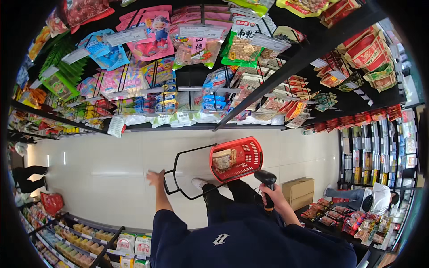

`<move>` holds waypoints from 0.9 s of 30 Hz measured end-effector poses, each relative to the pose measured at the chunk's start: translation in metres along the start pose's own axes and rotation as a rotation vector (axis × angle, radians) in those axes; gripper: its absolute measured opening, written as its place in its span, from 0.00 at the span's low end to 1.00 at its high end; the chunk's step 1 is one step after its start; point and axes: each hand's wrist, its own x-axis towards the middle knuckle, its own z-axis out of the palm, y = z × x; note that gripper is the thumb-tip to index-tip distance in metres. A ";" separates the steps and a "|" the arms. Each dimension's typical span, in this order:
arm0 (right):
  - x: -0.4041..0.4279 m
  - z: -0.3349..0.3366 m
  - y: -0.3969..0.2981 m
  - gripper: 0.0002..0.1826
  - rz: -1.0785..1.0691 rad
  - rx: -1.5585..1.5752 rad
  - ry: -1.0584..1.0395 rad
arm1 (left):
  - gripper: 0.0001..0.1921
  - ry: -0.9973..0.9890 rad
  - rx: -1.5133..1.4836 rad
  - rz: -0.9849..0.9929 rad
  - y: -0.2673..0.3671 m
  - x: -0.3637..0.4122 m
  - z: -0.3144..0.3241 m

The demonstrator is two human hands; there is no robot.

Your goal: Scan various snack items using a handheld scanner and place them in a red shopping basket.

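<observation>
My right hand (275,195) is wrapped around the grip of a black handheld barcode scanner (266,177), its head tilted up to the left. Fingers spread, my left hand (156,178) is at the end of the black pull handle (173,171) of a shopping basket. The thumb side seems to touch the handle, but the fingers are not closed around it. The red plastic basket (253,155) stands on the floor before my feet. Inside lie a few packaged food bags (223,160), partly overlapping.
Ahead, a black rack (187,78) holds hanging snack bags with price tags. A cardboard box (298,192) stands right of me, near packaged meats (340,214). One person (372,199) is at the right shelves; another person's legs (28,179) show far left. Low shelves (97,241) stand behind-left.
</observation>
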 end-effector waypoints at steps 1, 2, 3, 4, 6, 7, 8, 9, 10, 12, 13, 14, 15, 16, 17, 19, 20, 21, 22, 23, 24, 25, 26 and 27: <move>0.002 0.002 0.005 0.09 0.036 -0.013 0.020 | 0.52 -0.085 0.011 -0.129 -0.009 0.005 0.004; 0.003 0.004 0.009 0.09 0.094 -0.029 0.027 | 0.52 -0.089 0.001 -0.122 -0.017 0.006 0.008; 0.005 0.005 0.012 0.09 0.137 -0.034 0.036 | 0.42 -0.296 -0.302 -0.013 -0.023 0.001 0.013; 0.006 0.007 0.015 0.10 0.151 -0.038 0.035 | 0.35 -0.502 -0.606 0.098 -0.020 -0.002 0.017; 0.009 0.010 0.018 0.10 0.150 -0.017 0.025 | 0.28 -0.422 -0.788 -0.040 -0.012 -0.021 0.026; 0.009 0.011 0.018 0.10 0.154 -0.014 0.020 | 0.27 -0.327 -0.815 -0.007 -0.007 -0.029 0.024; 0.011 0.014 0.018 0.10 0.121 -0.019 0.011 | 0.26 -0.293 -0.857 0.062 -0.002 -0.035 0.020; 0.012 0.017 0.017 0.10 0.089 -0.018 -0.002 | 0.25 -0.290 -0.888 0.118 0.004 -0.041 0.014; 0.012 0.020 0.015 0.10 0.081 -0.014 -0.007 | 0.24 -0.357 -0.928 0.056 0.011 -0.042 0.006; 0.012 0.026 0.011 0.11 0.055 -0.008 -0.037 | 0.23 -0.393 -1.002 0.118 0.025 -0.043 -0.010; 0.012 0.028 0.008 0.11 0.027 -0.006 -0.060 | 0.23 -0.379 -1.015 0.134 0.032 -0.042 -0.018; 0.011 0.030 0.005 0.10 0.001 -0.009 -0.063 | 0.24 -0.350 -1.031 0.162 0.036 -0.038 -0.026; 0.011 0.031 0.003 0.10 -0.001 -0.006 -0.054 | 0.24 -0.332 -1.027 0.185 0.035 -0.035 -0.035; 0.012 0.032 0.000 0.11 -0.025 0.004 -0.071 | 0.24 -0.285 -1.026 0.198 0.030 -0.031 -0.045; 0.011 0.032 -0.001 0.12 -0.048 0.017 -0.091 | 0.24 -0.246 -1.020 0.197 0.021 -0.026 -0.057; 0.012 0.034 -0.004 0.13 -0.081 0.034 -0.097 | 0.24 -0.199 -0.998 0.129 -0.005 -0.018 -0.078; 0.012 0.035 -0.005 0.14 -0.092 0.031 -0.112 | 0.24 -0.159 -0.977 0.103 -0.019 -0.014 -0.088; 0.012 0.036 -0.005 0.14 -0.100 0.027 -0.127 | 0.23 -0.113 -0.975 0.086 -0.033 -0.011 -0.097; 0.012 0.037 -0.006 0.12 -0.130 0.010 -0.127 | 0.23 -0.077 -1.015 0.126 -0.047 -0.009 -0.105; 0.012 0.039 -0.005 0.12 -0.133 0.029 -0.142 | 0.23 -0.064 -1.014 0.089 -0.057 -0.004 -0.113; 0.011 0.040 -0.006 0.12 -0.149 0.045 -0.141 | 0.23 -0.047 -1.030 0.140 -0.062 0.001 -0.121; 0.011 0.041 -0.006 0.12 -0.163 0.054 -0.129 | 0.24 -0.028 -1.001 0.149 -0.067 0.004 -0.128; 0.010 0.042 -0.006 0.12 -0.157 0.071 -0.125 | 0.24 -0.034 -0.977 0.151 -0.070 0.007 -0.135; 0.010 0.042 -0.007 0.12 -0.164 0.076 -0.143 | 0.24 0.001 -0.973 0.157 -0.070 0.011 -0.142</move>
